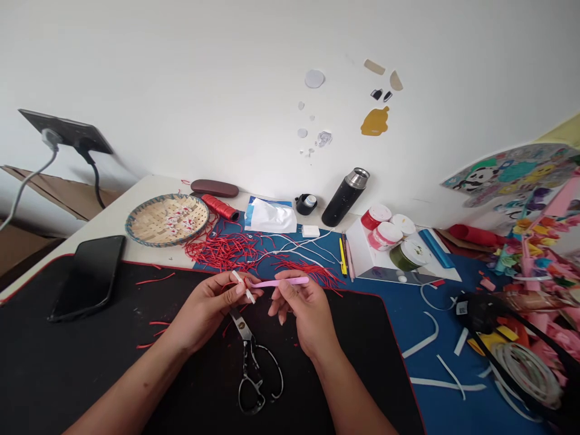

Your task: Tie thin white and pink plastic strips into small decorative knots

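My left hand (209, 304) is closed in a pinch on a short white strip (243, 286) that sticks out past the fingertips. My right hand (302, 307) pinches a thin pink strip (280, 282) that runs sideways between both hands, its left end meeting the white strip. Both hands hover just above a black mat (90, 362). A pair of black-handled scissors (252, 365) lies on the mat directly beneath the hands, blades pointing up toward them.
A black phone (88, 275) lies at the left. Behind are a woven basket (167, 220), a red thread spool (220, 207), a heap of red strips (226, 249), a black flask (345, 196) and lidded jars (385, 232). White strips (426, 341) and colourful craft clutter (534, 290) fill the right.
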Available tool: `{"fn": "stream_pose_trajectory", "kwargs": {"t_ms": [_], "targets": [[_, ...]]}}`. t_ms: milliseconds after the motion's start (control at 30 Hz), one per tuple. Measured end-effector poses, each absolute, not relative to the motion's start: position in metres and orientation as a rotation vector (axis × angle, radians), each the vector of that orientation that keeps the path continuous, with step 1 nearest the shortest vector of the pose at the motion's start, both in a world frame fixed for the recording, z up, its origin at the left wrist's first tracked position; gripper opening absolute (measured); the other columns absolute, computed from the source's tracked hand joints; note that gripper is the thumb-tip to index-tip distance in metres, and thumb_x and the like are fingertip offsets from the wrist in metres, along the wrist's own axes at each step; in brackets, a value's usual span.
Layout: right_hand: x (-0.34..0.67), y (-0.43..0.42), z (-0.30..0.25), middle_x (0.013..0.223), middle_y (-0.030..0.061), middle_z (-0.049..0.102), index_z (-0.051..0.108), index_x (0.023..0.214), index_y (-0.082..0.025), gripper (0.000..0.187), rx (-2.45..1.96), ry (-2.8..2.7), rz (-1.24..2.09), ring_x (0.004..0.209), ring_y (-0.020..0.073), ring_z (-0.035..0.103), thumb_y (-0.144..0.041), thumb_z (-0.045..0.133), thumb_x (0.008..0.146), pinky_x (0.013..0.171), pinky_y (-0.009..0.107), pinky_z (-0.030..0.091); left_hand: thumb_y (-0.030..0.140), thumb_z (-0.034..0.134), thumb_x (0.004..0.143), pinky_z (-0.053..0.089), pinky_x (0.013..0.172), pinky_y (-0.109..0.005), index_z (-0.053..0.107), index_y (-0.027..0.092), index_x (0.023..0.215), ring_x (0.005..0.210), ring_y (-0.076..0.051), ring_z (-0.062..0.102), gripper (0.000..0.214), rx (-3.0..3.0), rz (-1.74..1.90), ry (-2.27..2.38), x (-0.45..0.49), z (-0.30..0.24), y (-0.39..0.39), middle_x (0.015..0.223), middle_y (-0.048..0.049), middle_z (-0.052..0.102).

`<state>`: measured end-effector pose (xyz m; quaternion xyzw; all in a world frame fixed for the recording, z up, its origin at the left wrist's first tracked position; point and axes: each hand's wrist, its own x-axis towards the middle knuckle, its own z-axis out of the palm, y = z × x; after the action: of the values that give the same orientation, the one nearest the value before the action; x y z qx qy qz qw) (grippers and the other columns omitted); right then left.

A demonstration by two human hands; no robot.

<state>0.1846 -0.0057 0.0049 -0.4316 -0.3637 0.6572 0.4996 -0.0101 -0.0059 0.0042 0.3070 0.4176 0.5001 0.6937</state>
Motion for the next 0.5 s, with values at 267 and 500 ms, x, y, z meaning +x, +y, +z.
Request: {"fn": "stream_pose_trajectory", "kwargs": {"t_ms": [267,500], "targets": [[0.1870,-0.0052,0.0036,0.074,0.0008,0.068,0.071,0.101,-0.018,0.038,-1.119,-1.032,1.463,0.057,0.0148,0.069,-0.053,0.080,0.088,0.045,0.020,0.047,0.046,0.099,0.069,0.060,0.074,-0.029,0.086,0.017,0.079,0.083,-0.022,0.070,0.033,0.736,1.118,0.989,-0.0121,0.0055,-0.0057,0.109,-0.0150,0.081],[0.1863,-0.0053,0.0020,0.079,0.0020,0.070,0.071,0.105,-0.019,0.037,-1.123,-1.065,1.499,0.061,0.0148,0.070,-0.051,0.079,0.089,0.045,0.020,0.046,0.046,0.099,0.069,0.057,0.080,-0.032,0.087,0.018,0.084,0.082,-0.023,0.070,0.034,0.746,1.118,1.008,-0.0091,0.0026,-0.0058,0.098,-0.0117,0.082]]}}
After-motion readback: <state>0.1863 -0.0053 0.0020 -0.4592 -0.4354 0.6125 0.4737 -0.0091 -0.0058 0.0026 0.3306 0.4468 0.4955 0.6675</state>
